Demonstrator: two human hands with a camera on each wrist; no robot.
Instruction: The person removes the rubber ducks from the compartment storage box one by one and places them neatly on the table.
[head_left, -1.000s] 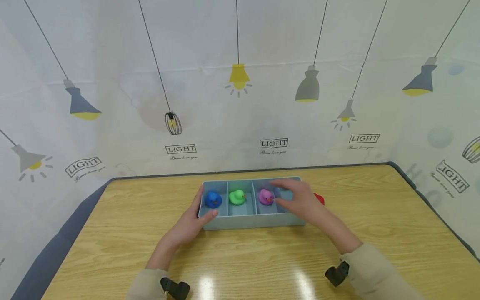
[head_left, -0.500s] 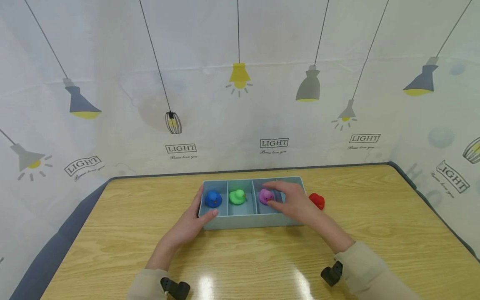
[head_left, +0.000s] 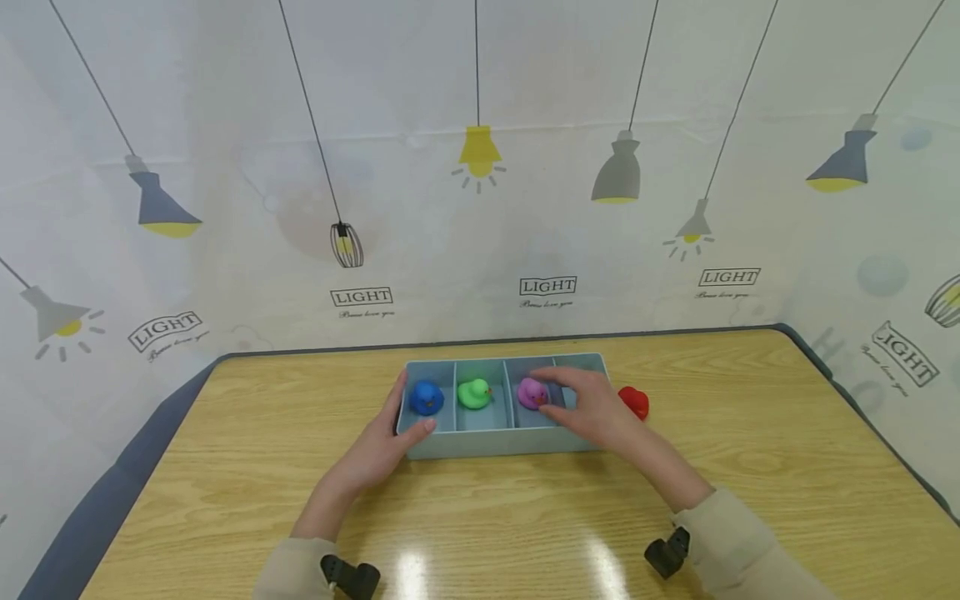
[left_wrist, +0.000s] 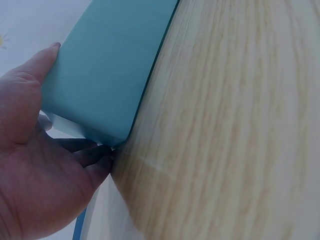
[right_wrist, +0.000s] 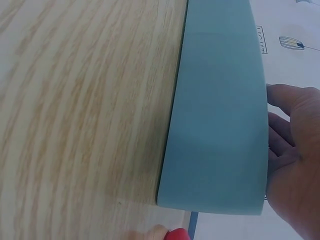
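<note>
A light blue-green divided box (head_left: 502, 442) stands on the table. My left hand (head_left: 378, 446) grips its left end, with the thumb over the front rim and the fingers round the end wall. From left to right, its compartments hold a blue toy duck (head_left: 427, 398), a green toy duck (head_left: 475, 394) and a purple toy duck (head_left: 531, 392). My right hand (head_left: 592, 408) reaches over the right end compartment, thumb and forefinger spread apart on either side of the purple duck. In the right wrist view, the box's front wall (right_wrist: 215, 115) hides the fingertips.
A red toy duck (head_left: 634, 402) lies on the wooden table (head_left: 480, 508), just right of the box and partly behind my right hand. Beyond the table's far edge rises a wall covering (head_left: 420, 183) printed with lamps.
My right hand has moved left towards the purple duck, then slightly back right, uncovering more of the red duck. The left hand, the box and the ducks stay in place.
</note>
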